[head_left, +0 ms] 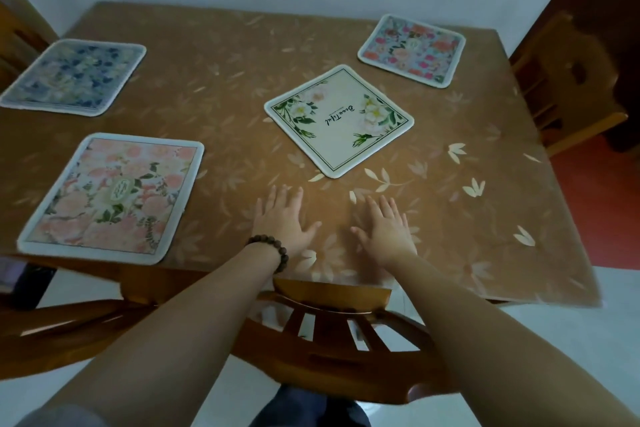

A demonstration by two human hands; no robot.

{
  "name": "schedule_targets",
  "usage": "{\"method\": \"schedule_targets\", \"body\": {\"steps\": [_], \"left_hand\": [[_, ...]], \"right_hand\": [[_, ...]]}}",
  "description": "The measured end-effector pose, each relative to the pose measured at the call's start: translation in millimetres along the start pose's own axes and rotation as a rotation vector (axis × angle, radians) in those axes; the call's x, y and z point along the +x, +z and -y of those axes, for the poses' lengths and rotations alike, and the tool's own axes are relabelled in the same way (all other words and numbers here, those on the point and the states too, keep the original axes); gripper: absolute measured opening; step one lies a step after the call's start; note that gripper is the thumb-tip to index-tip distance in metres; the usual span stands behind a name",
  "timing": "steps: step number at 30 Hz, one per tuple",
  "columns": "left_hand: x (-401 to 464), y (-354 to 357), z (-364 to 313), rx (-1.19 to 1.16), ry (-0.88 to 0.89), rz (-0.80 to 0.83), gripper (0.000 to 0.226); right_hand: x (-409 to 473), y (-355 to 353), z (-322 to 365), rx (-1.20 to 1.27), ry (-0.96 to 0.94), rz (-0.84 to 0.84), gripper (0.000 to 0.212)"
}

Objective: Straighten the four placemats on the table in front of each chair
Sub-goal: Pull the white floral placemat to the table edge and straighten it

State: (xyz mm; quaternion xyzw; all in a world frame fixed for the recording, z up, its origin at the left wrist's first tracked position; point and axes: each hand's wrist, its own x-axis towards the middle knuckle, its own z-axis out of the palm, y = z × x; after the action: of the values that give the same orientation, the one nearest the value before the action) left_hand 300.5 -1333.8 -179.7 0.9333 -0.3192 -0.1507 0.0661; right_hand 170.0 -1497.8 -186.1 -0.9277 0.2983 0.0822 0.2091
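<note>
Several placemats lie on a brown leaf-patterned table (467,246). A white mat with green leaves and script (338,121) sits turned like a diamond near the middle. A pink floral mat (114,199) lies at the near left, a blue floral mat (74,77) at the far left, and a pink-and-blue mat (412,50) at the far right, slightly skewed. My left hand (282,220), with a bead bracelet on the wrist, and my right hand (386,229) rest flat with fingers spread on the table, just short of the white mat, holding nothing.
A wooden chair back (332,333) stands between me and the table's near edge. Another wooden chair (568,80) is at the right side, and part of one shows at the far left (17,42). A white wall runs behind the table.
</note>
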Motion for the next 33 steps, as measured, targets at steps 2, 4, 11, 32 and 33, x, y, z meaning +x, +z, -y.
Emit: {"method": "schedule_targets", "body": {"steps": [2,4,11,32,33], "left_hand": [[18.9,2.2,4.2,0.019,0.023,0.024,0.084],[41.3,3.7,8.6,0.030,0.068,0.061,0.088],[116.5,6.2,18.5,0.000,0.183,0.107,0.097],[195.9,18.1,20.1,-0.013,0.329,0.034,0.055],[195.8,18.5,20.2,-0.018,0.336,0.024,0.053]], "right_hand": [[18.1,1.3,4.7,0.009,-0.010,-0.008,0.070],[38.3,2.0,9.3,0.020,-0.002,-0.014,0.071],[110.2,4.1,30.6,0.046,0.035,-0.038,0.074],[159.9,22.5,38.7,-0.079,-0.194,-0.110,0.032],[156.6,23.0,36.5,-0.062,-0.188,-0.125,0.031]]}}
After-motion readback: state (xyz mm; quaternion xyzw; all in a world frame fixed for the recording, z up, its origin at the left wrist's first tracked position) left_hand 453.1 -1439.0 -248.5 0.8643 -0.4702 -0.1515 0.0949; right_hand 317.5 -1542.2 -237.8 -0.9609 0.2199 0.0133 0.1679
